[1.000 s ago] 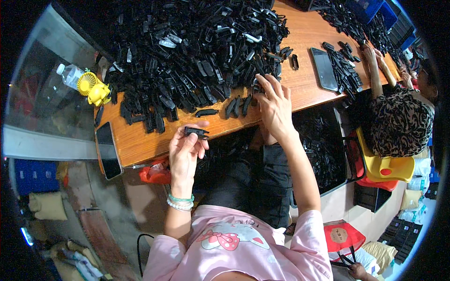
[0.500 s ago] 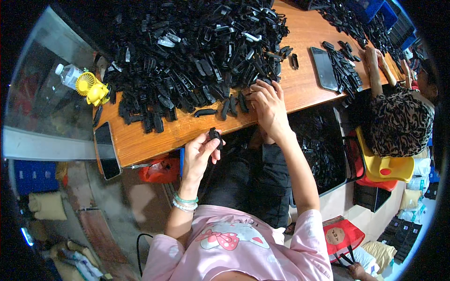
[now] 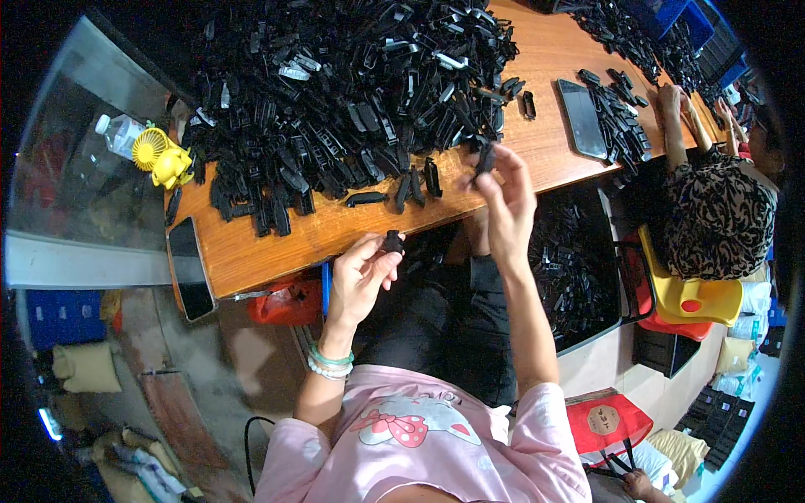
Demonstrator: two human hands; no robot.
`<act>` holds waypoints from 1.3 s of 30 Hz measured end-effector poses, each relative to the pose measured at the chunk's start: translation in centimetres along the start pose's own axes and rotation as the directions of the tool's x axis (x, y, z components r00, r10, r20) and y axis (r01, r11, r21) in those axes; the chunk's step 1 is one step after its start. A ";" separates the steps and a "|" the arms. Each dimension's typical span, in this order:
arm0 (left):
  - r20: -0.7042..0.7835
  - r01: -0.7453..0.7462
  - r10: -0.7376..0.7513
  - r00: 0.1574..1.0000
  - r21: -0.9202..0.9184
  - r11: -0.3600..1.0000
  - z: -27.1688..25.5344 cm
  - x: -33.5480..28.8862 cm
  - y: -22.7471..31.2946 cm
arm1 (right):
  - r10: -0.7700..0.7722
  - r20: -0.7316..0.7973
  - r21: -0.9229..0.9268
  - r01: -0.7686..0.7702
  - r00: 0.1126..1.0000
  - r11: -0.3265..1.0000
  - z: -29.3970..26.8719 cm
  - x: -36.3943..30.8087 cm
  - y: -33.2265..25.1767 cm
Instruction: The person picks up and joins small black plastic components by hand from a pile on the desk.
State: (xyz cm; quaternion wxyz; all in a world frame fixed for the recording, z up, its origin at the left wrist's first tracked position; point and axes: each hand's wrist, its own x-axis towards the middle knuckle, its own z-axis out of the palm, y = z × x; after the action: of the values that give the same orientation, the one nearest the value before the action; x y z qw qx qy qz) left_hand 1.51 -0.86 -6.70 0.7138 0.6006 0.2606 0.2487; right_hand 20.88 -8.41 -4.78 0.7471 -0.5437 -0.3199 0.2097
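Note:
My left hand [image 3: 359, 272] is closed on a small black plastic part [image 3: 392, 241], held just off the table's front edge. My right hand [image 3: 508, 189] pinches a longer black plastic piece [image 3: 484, 159] between thumb and fingers, above the edge of the wooden table [image 3: 319, 237]. A big heap of black plastic pieces [image 3: 335, 109] covers the table in front of me. A few loose black pieces [image 3: 410, 189] lie between the heap and the edge, left of my right hand.
A phone [image 3: 192, 268] lies at the table's left corner, near a yellow fan [image 3: 153, 149] and a bottle [image 3: 122, 134]. Another phone [image 3: 580, 119] rests to the right beside a small pile. A co-worker [image 3: 717, 218] sits at right. A black bin [image 3: 579, 268] of parts stands below the table.
My right hand has lifted back from the heap toward me, now with a black piece in its fingers. The part in my left hand has turned slightly.

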 end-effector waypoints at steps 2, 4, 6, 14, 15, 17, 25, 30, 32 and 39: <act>0.006 -0.049 0.048 0.999 0.126 0.991 0.1 -0.3 0.4 | 0.140 0.154 0.139 -0.161 0.978 0.977 1.0 -2.3 -0.7; 0.026 -0.134 0.132 0.991 0.227 0.965 0.5 -0.5 1.3 | 0.174 0.325 -0.008 -0.181 0.930 0.983 1.1 -4.3 -1.2; 0.061 -0.263 0.260 0.964 0.378 0.888 0.6 -0.6 1.4 | 0.094 0.452 -0.229 0.013 0.887 0.973 0.7 -5.1 -1.1; 0.083 -0.363 0.379 0.922 0.528 0.768 0.8 -1.5 3.4 | 0.041 0.549 -0.400 0.220 0.835 0.890 1.0 -5.7 -2.2; 0.098 -0.393 0.410 0.907 0.547 0.739 0.7 -1.6 3.6 | 0.043 0.553 -0.405 0.223 0.832 0.887 0.9 -5.8 -2.2; 0.109 -0.410 0.426 0.898 0.557 0.722 0.6 -1.6 4.1 | 0.053 0.533 -0.410 0.202 0.844 0.890 1.0 -6.0 -2.4; 0.123 -0.388 0.395 0.910 0.586 0.712 0.5 -2.1 4.5 | -0.021 0.550 -0.360 0.259 0.835 0.896 1.5 -6.6 -2.5; 0.131 -0.398 0.400 0.907 0.578 0.713 0.4 -2.2 4.7 | 0.018 0.543 -0.368 0.218 0.840 0.904 1.6 -6.8 -2.8; 0.157 -0.414 0.404 0.901 0.589 0.694 0.4 -2.2 4.9 | 0.014 0.545 -0.367 0.223 0.838 0.903 1.6 -6.8 -2.8; 0.263 -0.439 0.357 0.896 0.639 0.632 0.1 -1.8 6.1 | -0.028 0.575 -0.439 0.338 0.818 0.832 1.5 -7.2 -2.5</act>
State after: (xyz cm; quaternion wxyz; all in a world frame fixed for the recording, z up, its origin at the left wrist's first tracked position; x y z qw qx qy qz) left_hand 0.01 -1.17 -0.54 0.3820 0.8756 0.1541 0.2522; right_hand 14.66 -12.93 -3.93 0.4649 -0.6080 -0.6165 0.1847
